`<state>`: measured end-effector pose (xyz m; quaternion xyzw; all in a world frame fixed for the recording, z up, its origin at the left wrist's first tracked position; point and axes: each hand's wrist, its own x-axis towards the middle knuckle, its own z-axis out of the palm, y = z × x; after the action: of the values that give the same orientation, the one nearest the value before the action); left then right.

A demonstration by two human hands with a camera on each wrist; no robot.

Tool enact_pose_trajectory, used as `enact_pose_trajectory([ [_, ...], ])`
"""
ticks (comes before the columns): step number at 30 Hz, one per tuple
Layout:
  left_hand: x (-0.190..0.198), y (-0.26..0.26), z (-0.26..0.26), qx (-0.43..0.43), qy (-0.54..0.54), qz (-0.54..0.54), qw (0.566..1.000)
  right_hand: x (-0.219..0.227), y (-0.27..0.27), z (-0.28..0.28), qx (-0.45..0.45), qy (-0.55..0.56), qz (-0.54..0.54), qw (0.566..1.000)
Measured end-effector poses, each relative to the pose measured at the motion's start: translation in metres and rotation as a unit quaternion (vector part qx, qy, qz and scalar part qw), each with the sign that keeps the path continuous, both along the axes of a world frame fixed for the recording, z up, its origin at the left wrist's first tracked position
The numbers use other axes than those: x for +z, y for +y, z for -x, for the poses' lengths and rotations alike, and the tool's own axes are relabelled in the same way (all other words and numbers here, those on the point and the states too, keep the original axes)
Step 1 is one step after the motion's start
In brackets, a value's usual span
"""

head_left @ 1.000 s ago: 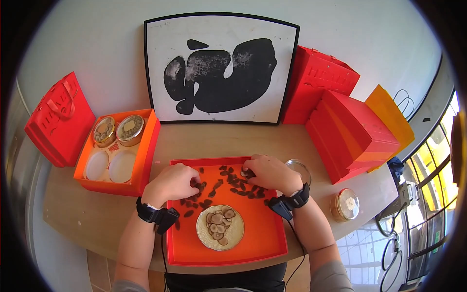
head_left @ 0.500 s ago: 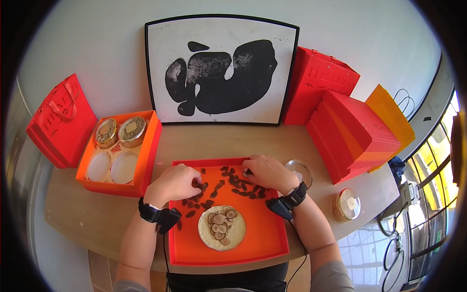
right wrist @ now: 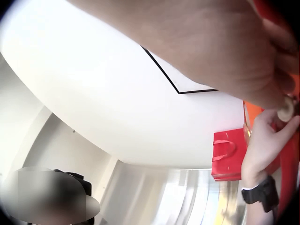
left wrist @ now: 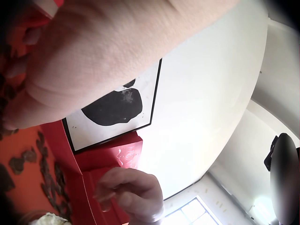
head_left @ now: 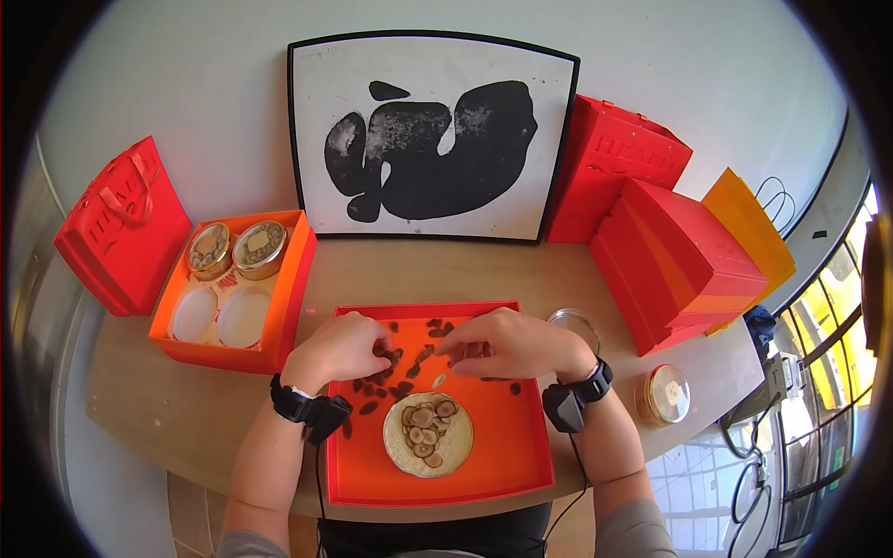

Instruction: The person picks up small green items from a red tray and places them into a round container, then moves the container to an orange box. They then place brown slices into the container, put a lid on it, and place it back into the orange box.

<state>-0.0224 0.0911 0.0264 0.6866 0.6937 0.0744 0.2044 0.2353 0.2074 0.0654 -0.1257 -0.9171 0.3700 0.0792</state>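
My right hand (head_left: 507, 342) hovers over the middle of the red-orange tray (head_left: 502, 456), its fingers loosely bent. Just below its fingertips is one pale dried slice (head_left: 439, 380), apart from them in the head view; the right wrist view shows this slice (right wrist: 286, 110) near the thumb. At the tray's upper left, my left hand (head_left: 344, 352) has its fingertips down among dark dried slices (head_left: 402, 389); whether it pinches one I cannot tell. A cream plate (head_left: 405, 456) with a heap of pale round slices (head_left: 423, 435) sits between the wrists.
On the left, an orange box (head_left: 299, 279) holds two lidded jars (head_left: 259, 249) beside two round hollows. A red bag (head_left: 121, 228), framed picture (head_left: 437, 139) and red boxes (head_left: 679, 260) line the back. To the right stand another jar (head_left: 665, 393) and a clear round lid (head_left: 575, 325).
My right hand has moved left from the tray's upper right toward its middle, and a pale slice now shows below it. My left hand stays over the same dark slices.
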Motion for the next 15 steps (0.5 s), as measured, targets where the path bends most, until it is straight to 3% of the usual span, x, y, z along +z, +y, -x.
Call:
enact_pose_trajectory([
  [2,-0.002,0.000,0.000,-0.001,-0.003,0.000,1.000,-0.003,0.002,-0.002,0.006,0.002,0.019,1.000],
  [4,-0.001,-0.001,0.000,0.004,-0.008,0.005,1.000,-0.019,0.017,-0.006,-0.061,-0.073,-0.170,0.981],
  [7,0.010,-0.005,-0.005,0.004,0.019,-0.004,1.000,-0.052,0.028,-0.009,-0.127,-0.153,-0.229,0.953],
  [10,0.002,-0.002,0.000,0.005,-0.001,0.006,1.000,-0.065,0.025,-0.004,-0.160,-0.147,-0.266,0.939],
  [15,0.002,-0.002,0.000,0.011,-0.014,0.017,1.000,-0.056,0.026,-0.003,-0.121,-0.177,-0.240,0.947],
])
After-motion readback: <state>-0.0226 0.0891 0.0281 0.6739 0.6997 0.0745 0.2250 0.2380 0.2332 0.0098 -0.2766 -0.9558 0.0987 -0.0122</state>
